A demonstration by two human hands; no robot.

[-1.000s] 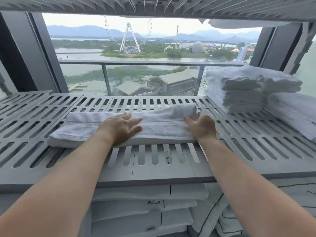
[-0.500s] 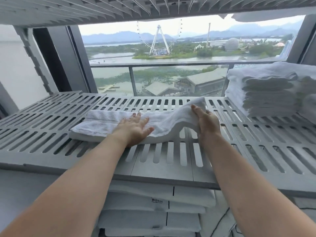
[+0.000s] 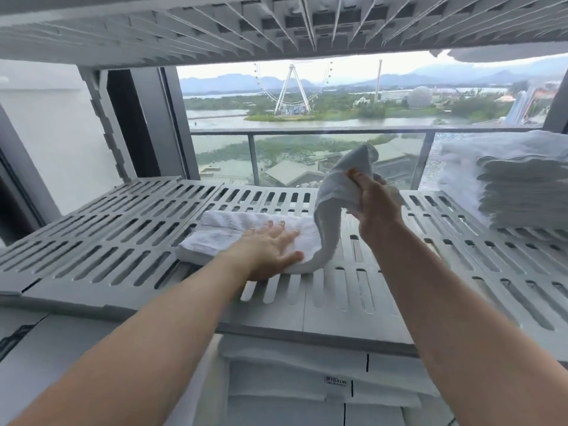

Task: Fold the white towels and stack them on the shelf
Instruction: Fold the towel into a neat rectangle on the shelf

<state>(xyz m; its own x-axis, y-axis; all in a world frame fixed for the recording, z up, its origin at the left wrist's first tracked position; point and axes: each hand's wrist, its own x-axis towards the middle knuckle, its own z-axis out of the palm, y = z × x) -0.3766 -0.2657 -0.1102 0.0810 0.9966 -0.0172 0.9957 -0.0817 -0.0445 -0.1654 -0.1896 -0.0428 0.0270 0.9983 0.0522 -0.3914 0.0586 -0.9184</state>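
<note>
Left hand (image 3: 270,252) presses flat, fingers spread, on the towel (image 3: 233,233), its long axis running left-right along the shelf (image 3: 101,241). Right hand (image 3: 376,207) grips the right end, lifted upright.

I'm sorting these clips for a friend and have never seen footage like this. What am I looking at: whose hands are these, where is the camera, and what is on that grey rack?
There is no machine here. These are a person's own bare hands, filmed by one wide-angle camera worn on the head and looking forward and down, so they reach in from the bottom edge.

The grey slatted shelf holds a white towel. The left hand lies flat on the towel and presses it to the shelf. The right hand pinches the towel's other end and holds it lifted above the shelf, apparently midway through a fold.

At the far right stands a stack of folded towels. More folded linens lie below the shelf. Behind it, a window shows a Ferris wheel.
</note>
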